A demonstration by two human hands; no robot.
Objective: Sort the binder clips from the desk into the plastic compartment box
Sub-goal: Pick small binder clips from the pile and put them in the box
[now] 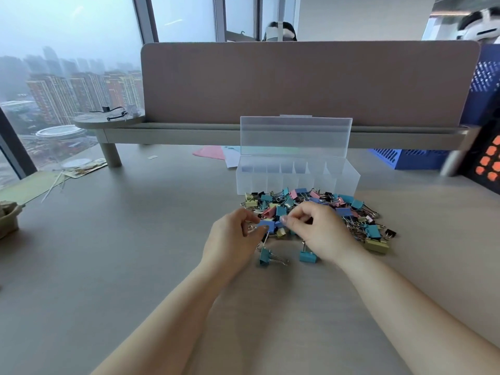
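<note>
- The left hand (232,234) is over the near edge of the clips. Its thumb and forefinger are closed in a pinch on a blue binder clip (266,225), and the other fingers are curled under.
- The right hand (316,228) is close beside it, knuckles up and fingers bent inward. Its forefinger tip is at the right end of the same blue clip, but whether it grips the clip or only touches it cannot be told.
- The two hands nearly meet over that clip, and both forearms reach in from the near side of the desk (108,253).
- The pile of binder clips (319,203) lies loose on the desk under and beyond the hands, in teal, blue, pink, pale yellow and black, with wire handles tangled together.
- Two teal clips lie apart from the pile on its near side, one (266,257) below the left hand and one (308,256) below the right wrist.
- A larger yellow clip (377,244) and a small black clip (390,233) are at the pile's right edge.
- The clear plastic compartment box (297,180) stands just behind the pile, divided into a row of narrow cells side by side. Its lid (295,136) is open and upright.
- Behind the box are a raised shelf (189,131) and a dusty pink divider panel (297,79). Pink paper (211,152) lies under the shelf, to the left of the box.
</note>
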